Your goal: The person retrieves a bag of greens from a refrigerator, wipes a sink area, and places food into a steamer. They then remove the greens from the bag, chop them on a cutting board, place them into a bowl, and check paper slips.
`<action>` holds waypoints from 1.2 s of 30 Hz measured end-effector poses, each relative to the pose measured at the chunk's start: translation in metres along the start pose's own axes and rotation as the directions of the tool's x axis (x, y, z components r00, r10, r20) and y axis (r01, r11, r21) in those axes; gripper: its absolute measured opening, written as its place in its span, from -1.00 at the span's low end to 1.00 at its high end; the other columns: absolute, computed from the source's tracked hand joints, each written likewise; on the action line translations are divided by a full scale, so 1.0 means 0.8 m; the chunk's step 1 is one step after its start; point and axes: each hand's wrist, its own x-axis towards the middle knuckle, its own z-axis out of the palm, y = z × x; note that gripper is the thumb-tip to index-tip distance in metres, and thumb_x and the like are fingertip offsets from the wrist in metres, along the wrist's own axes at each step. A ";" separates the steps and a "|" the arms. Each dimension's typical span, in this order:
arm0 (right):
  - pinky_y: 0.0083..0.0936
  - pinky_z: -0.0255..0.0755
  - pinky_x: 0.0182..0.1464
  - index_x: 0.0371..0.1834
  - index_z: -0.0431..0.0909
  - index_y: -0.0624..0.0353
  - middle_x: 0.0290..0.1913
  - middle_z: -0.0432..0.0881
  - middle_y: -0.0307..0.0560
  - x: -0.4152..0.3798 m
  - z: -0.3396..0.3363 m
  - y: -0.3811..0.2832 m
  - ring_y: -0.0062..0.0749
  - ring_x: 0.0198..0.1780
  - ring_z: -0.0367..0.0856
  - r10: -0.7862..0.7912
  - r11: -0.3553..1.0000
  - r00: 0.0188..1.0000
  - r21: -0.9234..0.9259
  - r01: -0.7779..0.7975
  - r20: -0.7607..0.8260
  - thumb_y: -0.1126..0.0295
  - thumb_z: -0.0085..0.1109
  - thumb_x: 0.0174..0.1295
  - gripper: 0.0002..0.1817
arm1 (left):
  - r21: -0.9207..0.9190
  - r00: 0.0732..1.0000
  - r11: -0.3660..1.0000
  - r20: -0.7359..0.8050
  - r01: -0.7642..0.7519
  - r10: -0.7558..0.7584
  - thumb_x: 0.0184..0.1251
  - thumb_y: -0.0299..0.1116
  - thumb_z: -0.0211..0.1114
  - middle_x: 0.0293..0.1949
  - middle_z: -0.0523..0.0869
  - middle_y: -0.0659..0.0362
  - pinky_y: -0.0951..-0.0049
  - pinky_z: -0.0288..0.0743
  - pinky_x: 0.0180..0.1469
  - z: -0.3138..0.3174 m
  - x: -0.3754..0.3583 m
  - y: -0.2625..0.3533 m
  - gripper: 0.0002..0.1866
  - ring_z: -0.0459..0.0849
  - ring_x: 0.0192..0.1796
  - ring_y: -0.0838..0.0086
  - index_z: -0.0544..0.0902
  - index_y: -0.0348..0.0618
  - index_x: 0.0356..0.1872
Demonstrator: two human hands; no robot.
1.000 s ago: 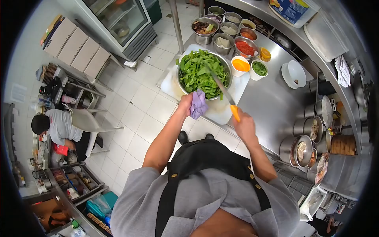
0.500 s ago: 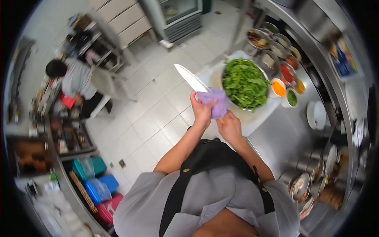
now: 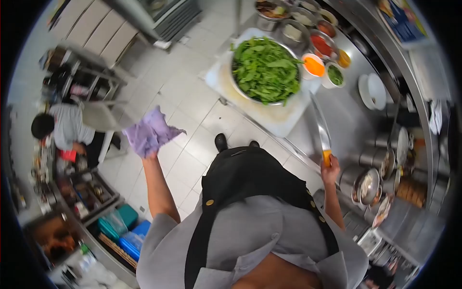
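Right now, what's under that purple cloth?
The left hand is under the purple cloth; only its base shows. Its fingers are covered, so I can't tell whether they hold anything else.

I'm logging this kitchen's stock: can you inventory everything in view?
knife: 1, silver and yellow, in right hand
cloth: 1, purple, over left hand
board: 1, white, on table
bowl: 1, steel, on board
leaves: many, green, in bowl
cups: 2, white, beside bowl
small bowls: several, steel, beyond cups
dishes: count unclear, white, on table
table: 1, steel, ahead right
pots: several, steel, far right
person: 1, grey shirt, seated left
chair: 1, cream, by person
fridge: 1, grey, top
boxes: at least 2, teal and blue, lower left
apron: 1, black, on wearer
left hand: 1, mostly hidden by cloth
right hand: 1, on knife
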 end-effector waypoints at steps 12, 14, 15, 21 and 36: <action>-0.45 0.49 -0.03 0.24 0.33 0.24 -0.02 0.54 -0.05 0.052 0.082 -0.174 -0.28 -0.02 0.53 0.132 -0.084 0.636 0.647 -0.757 0.761 0.31 0.15 0.13 -0.42 | 0.880 0.589 0.327 0.474 -0.344 -0.654 0.23 0.03 0.26 0.07 0.47 -0.05 0.26 0.41 0.14 0.227 -0.035 -0.295 -0.26 0.52 0.01 0.22 0.23 -0.22 0.27; -0.42 0.50 0.01 0.22 0.29 0.40 0.02 0.54 0.05 0.026 0.115 -0.132 -0.28 -0.04 0.57 0.080 -0.110 0.597 0.603 -0.790 0.798 0.37 0.11 0.05 -0.38 | 0.962 0.582 0.168 0.264 -0.214 -0.770 0.25 -0.13 0.30 0.28 0.35 -0.05 0.32 0.23 0.30 0.241 -0.068 -0.320 -0.26 0.37 0.28 0.25 0.19 -0.22 0.36; -0.42 0.50 0.01 0.22 0.29 0.40 0.02 0.54 0.05 0.036 0.100 -0.121 -0.28 -0.04 0.57 0.057 -0.105 0.593 0.595 -0.797 0.803 0.37 0.11 0.05 -0.38 | 0.964 0.601 0.157 0.256 -0.213 -0.757 0.25 -0.13 0.30 0.28 0.35 -0.05 0.32 0.23 0.30 0.236 -0.065 -0.318 -0.26 0.37 0.28 0.25 0.19 -0.22 0.36; -0.47 0.51 -0.03 0.08 0.44 0.35 -0.06 0.60 -0.02 0.071 0.005 -0.075 -0.38 -0.08 0.60 0.142 -0.046 0.810 0.821 -0.568 0.569 0.59 0.02 -0.15 -0.44 | 0.938 0.783 0.174 -0.139 0.301 -0.606 0.33 -0.23 0.25 -0.13 0.68 0.27 0.52 0.41 0.06 0.148 -0.090 -0.268 -0.68 0.58 -0.06 0.59 0.61 -0.20 0.00; -0.10 0.29 0.17 0.00 0.56 0.16 0.15 0.39 0.10 0.093 0.077 -0.082 0.06 0.15 0.32 -0.007 0.992 0.996 -0.123 0.018 0.090 0.55 0.24 -0.16 -0.49 | 0.497 0.906 -0.765 0.121 -0.409 -0.406 0.11 0.34 0.07 0.35 0.21 -0.15 -0.18 0.05 0.32 0.245 0.215 -0.322 -0.16 0.11 0.41 -0.06 0.36 -0.07 0.28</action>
